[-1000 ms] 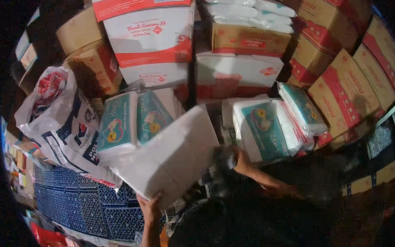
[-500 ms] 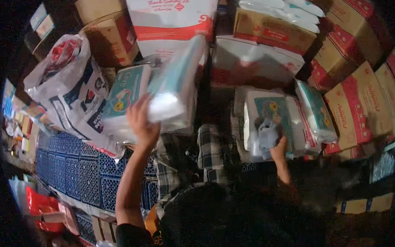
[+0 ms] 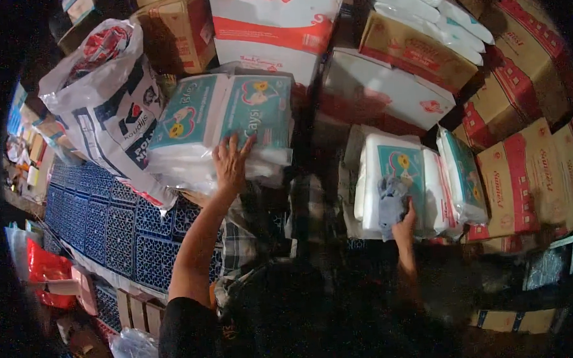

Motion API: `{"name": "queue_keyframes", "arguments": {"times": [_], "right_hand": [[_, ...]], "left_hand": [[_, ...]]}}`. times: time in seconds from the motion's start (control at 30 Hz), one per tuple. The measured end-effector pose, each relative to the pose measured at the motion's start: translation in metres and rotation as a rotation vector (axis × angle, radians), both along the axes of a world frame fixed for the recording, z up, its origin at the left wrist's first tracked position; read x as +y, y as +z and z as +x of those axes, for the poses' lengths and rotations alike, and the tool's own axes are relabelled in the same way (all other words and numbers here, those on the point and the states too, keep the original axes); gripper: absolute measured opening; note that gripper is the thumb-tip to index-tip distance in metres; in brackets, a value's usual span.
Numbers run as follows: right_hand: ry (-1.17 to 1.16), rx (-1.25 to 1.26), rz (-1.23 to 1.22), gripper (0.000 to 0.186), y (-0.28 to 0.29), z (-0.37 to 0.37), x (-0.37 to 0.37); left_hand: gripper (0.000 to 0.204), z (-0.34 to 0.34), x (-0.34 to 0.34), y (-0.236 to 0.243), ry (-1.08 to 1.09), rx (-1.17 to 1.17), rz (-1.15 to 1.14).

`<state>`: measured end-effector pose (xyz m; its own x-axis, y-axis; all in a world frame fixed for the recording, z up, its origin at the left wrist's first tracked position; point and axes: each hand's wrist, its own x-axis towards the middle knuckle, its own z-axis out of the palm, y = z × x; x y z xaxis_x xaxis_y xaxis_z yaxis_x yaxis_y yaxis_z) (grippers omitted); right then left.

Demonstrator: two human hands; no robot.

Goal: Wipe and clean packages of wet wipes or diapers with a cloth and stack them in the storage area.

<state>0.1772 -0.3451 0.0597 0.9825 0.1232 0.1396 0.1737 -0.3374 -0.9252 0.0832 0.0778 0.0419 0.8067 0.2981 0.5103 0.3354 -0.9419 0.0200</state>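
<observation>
My left hand [image 3: 232,162] rests with spread fingers on the front of a pair of teal-and-white plastic-wrapped packs [image 3: 255,104], which lie side by side on more white packs. A large printed white plastic sack [image 3: 98,106] leans just left of them. On the right, my right hand [image 3: 405,222] grips a crumpled grey-blue cloth [image 3: 393,197] over a second stack of teal-and-white packs [image 3: 393,156]. A narrower pack [image 3: 463,179] lies at that stack's right side.
White-and-red cartons [image 3: 275,34] and brown boxes [image 3: 513,171] are piled behind and to the right, with white packs [image 3: 432,16] on one box. Dark blue lattice panels [image 3: 105,223] cover the lower left, beside a red bag [image 3: 50,275]. My plaid-clad legs [image 3: 238,244] show below the packs.
The white wrapped stack that was in my left hand is down on the left pile, teal side up, with that hand on it. My right hand has stayed on the cloth at the right stack.
</observation>
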Motion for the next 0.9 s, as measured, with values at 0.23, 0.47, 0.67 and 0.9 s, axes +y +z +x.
{"name": "queue_keyframes", "arguments": {"times": [0.23, 0.47, 0.67, 0.9], "right_hand": [[-0.054, -0.321, -0.526, 0.051, 0.026, 0.015, -0.016], [-0.158, -0.263, -0.315, 0.043, 0.052, 0.038, -0.021], [-0.088, -0.266, -0.119, 0.041, 0.073, 0.129, 0.013], [-0.278, -0.415, -0.026, 0.065, 0.202, 0.271, 0.142]], "left_hand": [[0.070, 0.029, 0.002, 0.018, 0.037, 0.068, 0.088], [0.074, -0.008, -0.016, 0.029, 0.070, 0.125, -0.085], [0.063, -0.019, -0.053, 0.029, -0.030, -0.203, -0.189], [0.019, -0.050, -0.036, -0.006, -0.133, -0.365, -0.272]]}}
